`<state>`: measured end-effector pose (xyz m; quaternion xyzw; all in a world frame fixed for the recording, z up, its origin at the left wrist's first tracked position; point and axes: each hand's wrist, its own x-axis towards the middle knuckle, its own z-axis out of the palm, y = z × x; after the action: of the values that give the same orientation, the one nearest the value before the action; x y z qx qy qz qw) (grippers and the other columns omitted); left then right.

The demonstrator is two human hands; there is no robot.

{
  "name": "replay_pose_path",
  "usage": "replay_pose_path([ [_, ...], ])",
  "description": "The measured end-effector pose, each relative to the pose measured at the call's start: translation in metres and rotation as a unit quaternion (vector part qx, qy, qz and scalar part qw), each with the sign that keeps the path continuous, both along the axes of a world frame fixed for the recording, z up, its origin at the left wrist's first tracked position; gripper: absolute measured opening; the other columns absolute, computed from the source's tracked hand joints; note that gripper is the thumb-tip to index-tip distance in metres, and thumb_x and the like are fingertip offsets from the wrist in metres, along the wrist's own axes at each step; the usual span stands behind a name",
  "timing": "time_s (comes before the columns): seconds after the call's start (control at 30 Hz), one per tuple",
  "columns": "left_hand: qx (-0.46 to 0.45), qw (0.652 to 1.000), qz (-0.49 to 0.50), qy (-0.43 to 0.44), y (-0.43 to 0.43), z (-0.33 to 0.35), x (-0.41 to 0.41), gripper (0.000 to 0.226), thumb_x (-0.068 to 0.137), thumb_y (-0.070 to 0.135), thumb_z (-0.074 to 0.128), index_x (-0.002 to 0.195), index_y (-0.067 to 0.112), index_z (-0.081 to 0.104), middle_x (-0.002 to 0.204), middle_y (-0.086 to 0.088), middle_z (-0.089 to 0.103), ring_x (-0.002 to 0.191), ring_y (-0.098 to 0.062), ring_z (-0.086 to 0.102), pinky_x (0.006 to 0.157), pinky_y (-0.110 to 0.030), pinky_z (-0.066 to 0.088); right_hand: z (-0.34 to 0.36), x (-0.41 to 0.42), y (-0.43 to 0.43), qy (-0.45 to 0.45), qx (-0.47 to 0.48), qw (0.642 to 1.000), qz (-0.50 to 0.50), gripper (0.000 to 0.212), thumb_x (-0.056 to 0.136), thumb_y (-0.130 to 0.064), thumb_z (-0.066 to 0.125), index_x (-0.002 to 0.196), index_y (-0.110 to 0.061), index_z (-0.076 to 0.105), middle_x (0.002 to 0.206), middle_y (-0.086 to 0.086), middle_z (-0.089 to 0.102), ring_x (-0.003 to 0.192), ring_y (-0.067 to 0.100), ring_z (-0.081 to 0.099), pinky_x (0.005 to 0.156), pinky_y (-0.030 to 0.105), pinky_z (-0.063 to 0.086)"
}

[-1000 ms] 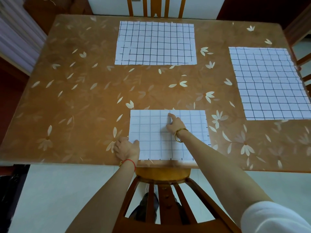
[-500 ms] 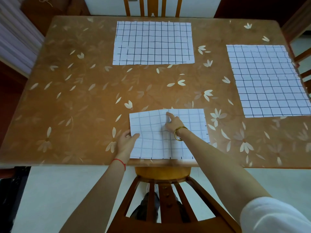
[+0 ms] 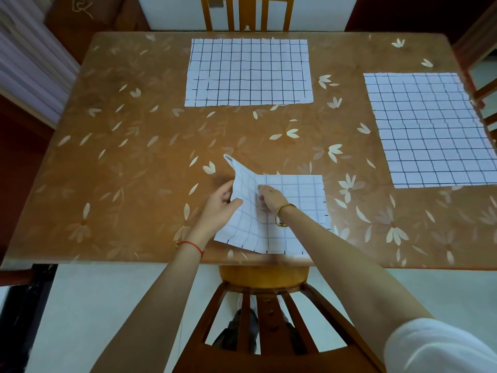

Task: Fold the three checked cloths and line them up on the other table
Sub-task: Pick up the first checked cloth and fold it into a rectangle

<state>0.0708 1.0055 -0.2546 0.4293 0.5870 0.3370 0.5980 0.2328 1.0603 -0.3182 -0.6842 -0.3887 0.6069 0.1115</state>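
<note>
Nearest, at the bottom of the view, stands the curved back of a wooden chair (image 3: 258, 319) over a pale floor (image 3: 107, 305), and a white sleeve (image 3: 441, 345) covers the right upper arm. Both forearms reach over the chair to the near edge of the surface (image 3: 121, 184), a brown top printed with pale petals.

There lies the near cloth (image 3: 295, 195), white with a thin grey check. Its right part is flat, and its lower edge lies just inside the near rim. The left grip (image 3: 220, 208), a bare hand with a red string (image 3: 192, 246) at the wrist, holds this cloth's left part. The thumb is on top and the fingers are underneath. That part is raised off the surface and curls toward the middle, with one corner pointing up and away. The right grip (image 3: 271, 199), wearing a gold bangle (image 3: 283, 215), holds nothing. It presses down on the middle of the same cloth, forefinger stretched forward beside the raised flap.

Farther off, the right cloth (image 3: 430, 130) lies flat and unfolded against the right edge, well apart from the near one. The far cloth (image 3: 250, 72) is spread flat at the far edge, in the middle. Behind it a second chair (image 3: 246, 12) stands against the surface, and pale drapes (image 3: 27, 63) hang at the far left.
</note>
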Motion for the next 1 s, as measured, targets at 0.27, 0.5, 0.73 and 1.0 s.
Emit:
replay_pose_path([
  [0.27, 0.016, 0.992, -0.105, 0.067, 0.005, -0.012, 0.061, 0.059, 0.095, 0.01, 0.06, 0.149, 0.02, 0.036, 0.069, 0.007, 0.04, 0.058, -0.001, 0.043, 0.061, -0.009, 0.039, 0.01, 0.035, -0.019, 0.155, -0.08, 0.96, -0.219, 0.047, 0.102, -0.048, 0.027, 0.101, -0.013, 0.059, 0.092, 0.006, 0.06, 0.076, 0.021, 0.059, 0.058, 0.031, 0.047],
  [0.5, 0.023, 0.977, -0.159, 0.14, 0.005, -0.038, 0.112, 0.074, 0.092, 0.024, 0.066, 0.154, 0.017, 0.027, 0.081, 0.003, 0.057, 0.073, -0.011, 0.054, 0.076, -0.024, 0.046, 0.01, 0.085, -0.029, 0.165, -0.054, 0.938, -0.299, 0.065, 0.092, -0.066, 0.036, 0.099, -0.005, 0.057, 0.071, 0.004, 0.047, 0.059, 0.019, 0.048, 0.059, 0.03, 0.048],
  [0.73, -0.032, 0.978, -0.187, 0.089, -0.003, -0.046, 0.133, 0.087, 0.092, 0.022, 0.067, 0.157, 0.023, 0.009, 0.113, -0.001, 0.063, 0.105, -0.018, 0.062, 0.091, -0.031, 0.052, 0.007, 0.113, -0.026, -0.047, 0.066, 0.983, -0.165, 0.045, 0.085, -0.032, 0.067, 0.056, -0.017, 0.036, 0.054, 0.001, 0.025, 0.05, 0.018, 0.025, 0.051, 0.028, 0.024],
  [1.0, 0.141, 0.942, -0.123, 0.279, -0.014, -0.073, 0.086, 0.043, 0.091, 0.004, 0.058, 0.132, 0.015, 0.057, 0.13, -0.003, 0.057, 0.122, -0.022, 0.05, 0.106, -0.037, 0.039, -0.002, 0.126, -0.023, -0.164, 0.073, 0.974, -0.14, 0.043, 0.082, -0.008, 0.054, 0.058, -0.019, 0.021, 0.058, 0.0, 0.017, 0.053, 0.015, 0.017, 0.051, 0.028, 0.013],
])
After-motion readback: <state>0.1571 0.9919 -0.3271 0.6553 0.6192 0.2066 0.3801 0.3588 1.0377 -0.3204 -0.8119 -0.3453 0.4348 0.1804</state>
